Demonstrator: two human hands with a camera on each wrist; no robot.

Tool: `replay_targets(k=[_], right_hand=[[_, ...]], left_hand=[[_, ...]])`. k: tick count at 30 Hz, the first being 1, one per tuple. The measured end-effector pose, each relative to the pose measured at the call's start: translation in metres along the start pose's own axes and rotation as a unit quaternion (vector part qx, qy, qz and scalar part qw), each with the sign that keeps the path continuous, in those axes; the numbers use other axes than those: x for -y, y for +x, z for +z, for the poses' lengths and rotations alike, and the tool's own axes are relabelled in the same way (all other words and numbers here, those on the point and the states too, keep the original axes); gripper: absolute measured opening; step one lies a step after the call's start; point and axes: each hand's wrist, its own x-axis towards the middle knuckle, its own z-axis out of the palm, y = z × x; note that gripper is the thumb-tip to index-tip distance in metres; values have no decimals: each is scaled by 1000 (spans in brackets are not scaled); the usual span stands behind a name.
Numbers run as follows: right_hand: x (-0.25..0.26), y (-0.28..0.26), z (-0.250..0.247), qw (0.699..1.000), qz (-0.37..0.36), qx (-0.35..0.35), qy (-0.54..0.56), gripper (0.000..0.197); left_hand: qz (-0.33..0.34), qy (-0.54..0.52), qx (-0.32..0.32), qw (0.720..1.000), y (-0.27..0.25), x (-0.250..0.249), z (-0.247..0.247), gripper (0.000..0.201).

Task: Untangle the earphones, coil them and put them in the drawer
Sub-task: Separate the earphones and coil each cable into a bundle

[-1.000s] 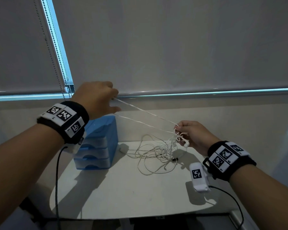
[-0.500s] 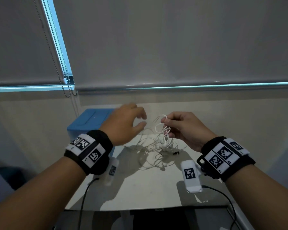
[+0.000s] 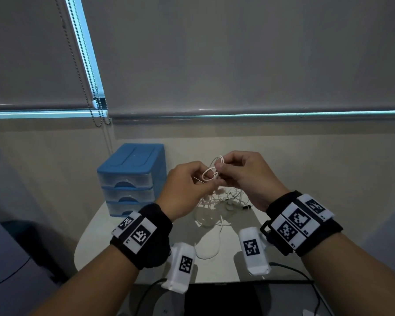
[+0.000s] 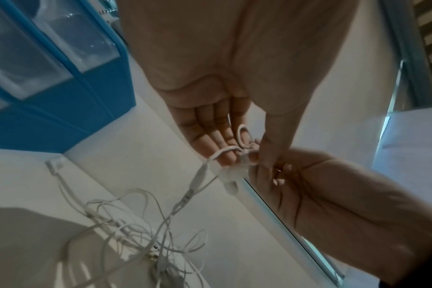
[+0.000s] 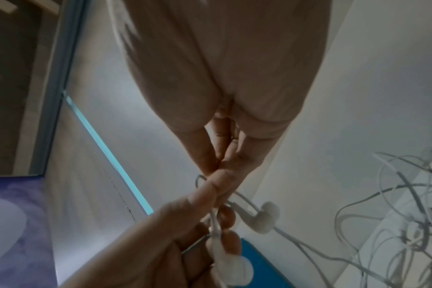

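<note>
White earphones point(image 3: 211, 173) form small knotted loops in the air between my hands. My left hand point(image 3: 206, 181) pinches the loops from the left, and an earbud point(image 5: 234, 267) lies against its fingers. From the right, my right hand point(image 3: 219, 167) pinches the same knot between thumb and forefinger. A second earbud point(image 5: 264, 216) hangs just below. The rest of the cable trails down to a loose tangle point(image 3: 217, 202) on the white table point(image 3: 114, 238). The blue drawer unit point(image 3: 132, 179) stands at the table's back left with its three clear drawers closed.
A bead chain point(image 3: 96, 106) hangs from the roller blinds behind the drawer unit. The wall runs close behind the table. A dark object point(image 3: 221, 297) sits below the table's front edge. Black leads run from both wrist cameras.
My left hand came down from the upper left, where it held strands taut, and now pinches the knot beside my right hand. The right hand rose slightly with the loops.
</note>
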Motion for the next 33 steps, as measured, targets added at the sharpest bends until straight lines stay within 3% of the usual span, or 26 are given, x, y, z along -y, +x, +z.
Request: replay_targets(k=[5, 11, 14, 17, 22, 27, 33], right_hand=[[-2, 0, -1, 998, -17, -20, -54, 11], [-12, -20, 5, 988, -49, 25, -143, 24], [-22, -31, 12, 975, -97, -5, -199, 38], [-28, -39, 16, 972, -125, -14, -201, 38], [-34, -38, 20, 980, -110, 5, -166, 16], [-32, -36, 21, 977, -127, 25, -172, 6], [-28, -37, 23, 985, -79, 7, -152, 23]], left_hand=[[-103, -217, -23, 970, 0, 1, -11, 8], [-141, -311, -47, 939, -9, 6, -12, 12], [-147, -359, -67, 919, -12, 6, -8, 14], [-147, -381, -90, 908, -13, 4, -8, 11], [-147, -406, -104, 896, -10, 4, -10, 8], [-142, -421, -98, 891, -11, 2, -12, 7], [-127, -392, -88, 907, -15, 3, -12, 8]])
